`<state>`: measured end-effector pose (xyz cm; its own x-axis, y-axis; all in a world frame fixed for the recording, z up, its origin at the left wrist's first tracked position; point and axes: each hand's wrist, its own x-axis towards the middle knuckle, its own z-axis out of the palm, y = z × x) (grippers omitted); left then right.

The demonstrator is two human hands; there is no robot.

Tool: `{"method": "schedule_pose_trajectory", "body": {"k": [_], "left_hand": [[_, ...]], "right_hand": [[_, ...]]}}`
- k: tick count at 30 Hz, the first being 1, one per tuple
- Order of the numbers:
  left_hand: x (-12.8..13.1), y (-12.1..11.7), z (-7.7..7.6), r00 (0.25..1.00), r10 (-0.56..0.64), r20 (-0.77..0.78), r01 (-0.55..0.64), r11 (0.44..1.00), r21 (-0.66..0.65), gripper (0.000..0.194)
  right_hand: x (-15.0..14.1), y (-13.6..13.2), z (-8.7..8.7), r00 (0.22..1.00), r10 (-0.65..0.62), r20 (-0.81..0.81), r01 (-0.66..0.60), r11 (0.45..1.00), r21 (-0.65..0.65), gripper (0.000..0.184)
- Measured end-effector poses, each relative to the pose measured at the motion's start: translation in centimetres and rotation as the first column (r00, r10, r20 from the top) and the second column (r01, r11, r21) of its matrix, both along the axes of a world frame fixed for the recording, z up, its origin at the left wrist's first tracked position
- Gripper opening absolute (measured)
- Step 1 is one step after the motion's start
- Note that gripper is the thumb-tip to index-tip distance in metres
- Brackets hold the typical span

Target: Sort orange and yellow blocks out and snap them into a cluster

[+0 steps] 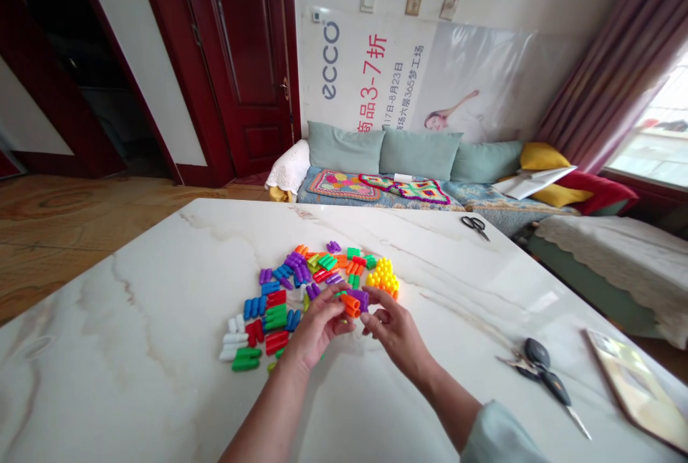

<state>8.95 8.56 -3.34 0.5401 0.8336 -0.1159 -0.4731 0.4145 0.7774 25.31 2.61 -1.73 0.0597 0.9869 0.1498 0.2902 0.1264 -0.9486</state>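
A spread of several small coloured plastic blocks lies on the white marble table. A yellow cluster of joined blocks sits at the pile's right edge. My left hand is closed on an orange block. My right hand pinches a purple block just above it. The two pieces touch between my fingertips, over the near side of the pile.
Black scissors lie near the table's far edge. A key bunch with a black fob rests at the right. A flat framed board lies at the table's right corner. A sofa stands beyond the table.
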Motion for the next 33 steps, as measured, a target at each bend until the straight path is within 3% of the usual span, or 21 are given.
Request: {"method": "schedule_pose_trajectory", "body": {"k": [5,9,13,16,18,22,26,28,30,32,33], "left_hand": [[0.2,-0.4,0.0,0.992,-0.101,-0.076,0.105,0.993,0.053,0.046],[0.5,-0.4,-0.6,0.991,-0.082,-0.110,0.089,0.994,0.057,0.043],[0.6,0.4,-0.9,0.982,0.166,-0.088,-0.168,0.986,-0.007,0.045],[0.2,1.1,-0.6,0.913,0.408,0.005,-0.408,0.913,-0.001,0.048],[0.0,1.2,-0.4,0.882,0.466,0.063,-0.468,0.883,0.023,0.046],[0.1,0.9,-0.3,0.904,0.408,0.127,-0.421,0.901,0.103,0.043],[0.6,0.3,-0.4,0.942,0.328,-0.064,-0.285,0.889,0.358,0.033],[1.0,0.2,-0.6,0.910,0.358,-0.210,-0.189,0.808,0.558,0.026],[1.5,0.1,-1.1,0.841,0.449,-0.302,-0.087,0.663,0.744,0.019],[2.1,0.1,-2.1,0.765,0.538,-0.354,0.022,0.527,0.849,0.018],[2.5,0.2,-2.7,0.733,0.567,-0.376,0.069,0.487,0.871,0.020]], "right_hand": [[0.0,0.1,0.4,0.996,-0.089,0.025,0.089,0.996,0.011,0.028],[-0.1,0.2,0.3,0.977,-0.206,0.048,0.206,0.978,0.007,0.017],[0.1,0.2,-0.8,0.977,-0.211,0.028,0.212,0.976,-0.047,0.015],[0.2,0.5,-2.0,0.988,-0.154,0.014,0.154,0.979,-0.131,0.016],[0.0,0.7,-2.7,0.995,-0.072,-0.074,0.060,0.986,-0.156,0.024],[-0.5,0.9,-3.1,0.952,0.007,-0.305,-0.041,0.993,-0.107,0.055],[0.0,0.7,-2.2,0.993,-0.067,-0.100,0.055,0.992,-0.117,0.033],[0.8,0.5,-1.7,0.991,-0.132,0.009,0.132,0.987,-0.095,0.028],[2.0,0.4,-1.5,0.972,-0.225,0.073,0.229,0.971,-0.065,0.026],[3.5,0.4,-1.7,0.941,-0.308,0.141,0.316,0.948,-0.037,0.025],[4.3,0.4,-1.9,0.922,-0.342,0.181,0.351,0.936,-0.025,0.024]]}}
